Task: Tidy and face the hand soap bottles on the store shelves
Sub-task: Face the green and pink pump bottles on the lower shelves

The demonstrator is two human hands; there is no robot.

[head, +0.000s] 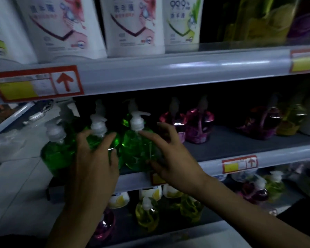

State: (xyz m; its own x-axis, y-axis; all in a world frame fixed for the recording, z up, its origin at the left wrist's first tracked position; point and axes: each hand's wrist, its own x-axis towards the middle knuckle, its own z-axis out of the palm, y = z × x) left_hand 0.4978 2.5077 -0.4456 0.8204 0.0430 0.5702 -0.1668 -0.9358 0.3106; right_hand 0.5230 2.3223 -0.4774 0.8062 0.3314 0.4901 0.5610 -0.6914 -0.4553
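Three green hand soap bottles with white pumps stand at the front left of the middle shelf (240,145). My left hand (93,158) wraps round the middle green bottle (97,138), fingers on its left side and thumb on its right. My right hand (172,158) holds the right green bottle (134,149): the index finger lies on its shoulder below the pump, the thumb presses its lower front, and the other fingers are spread in the air. The left green bottle (55,156) stands untouched.
Pink and purple soap bottles (197,126) stand further right and deeper on the same shelf. White refill pouches (132,27) line the shelf above. Yellow bottles (147,217) and a pink one sit on the shelf below. Price tags hang on the shelf rails.
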